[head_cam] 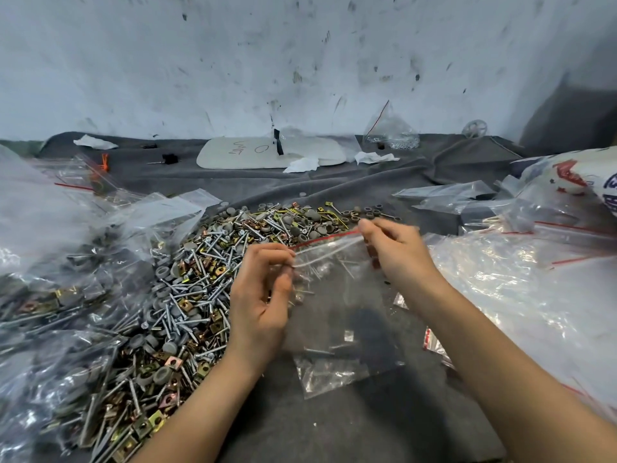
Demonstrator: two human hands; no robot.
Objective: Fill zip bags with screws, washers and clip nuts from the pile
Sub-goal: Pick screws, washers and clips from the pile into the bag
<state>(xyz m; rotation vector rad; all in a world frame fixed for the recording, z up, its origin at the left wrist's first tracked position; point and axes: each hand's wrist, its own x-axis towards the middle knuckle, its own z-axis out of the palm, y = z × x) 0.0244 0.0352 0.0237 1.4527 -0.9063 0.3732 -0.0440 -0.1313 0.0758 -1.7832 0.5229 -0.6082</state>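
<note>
between the two grips: clear zip bag (pixel 337 312), mouth uppermost, red zip strip (pixel 325 239) stretched from one pinch to the other.
at the strip's left end: left hand (pixel 260 295), thumb and fingertips curled, pinching the bag's rim.
at the strip's right end: right hand (pixel 394 248), motion-blurred, thumb and forefinger closed on the rim.
below the grips: body of the bag draped toward the person over grey cloth (pixel 334 426); a few metal pieces (pixel 315 351) seen through the film near its lower edge, inside or beneath not to be told.
left of and beyond the left-hand grip: pile (pixel 213 262) of loose hardware, silver screws (pixel 187 294), grey washers (pixel 162 271) and brass-coloured clip nuts (pixel 187 305) mixed together, reaching just behind the bag's mouth.
further left of the pile: filled bags (pixel 50 295), heaped.
right of the right-hand grip: crumpled clear plastic sheeting (pixel 517 289) and flat empty zip bags (pixel 444 192).
well beyond both grips, near the wall: white board (pixel 240 155) with handwriting, crumpled tissues (pixel 302 164), small clear bag (pixel 390 132) standing upright.
</note>
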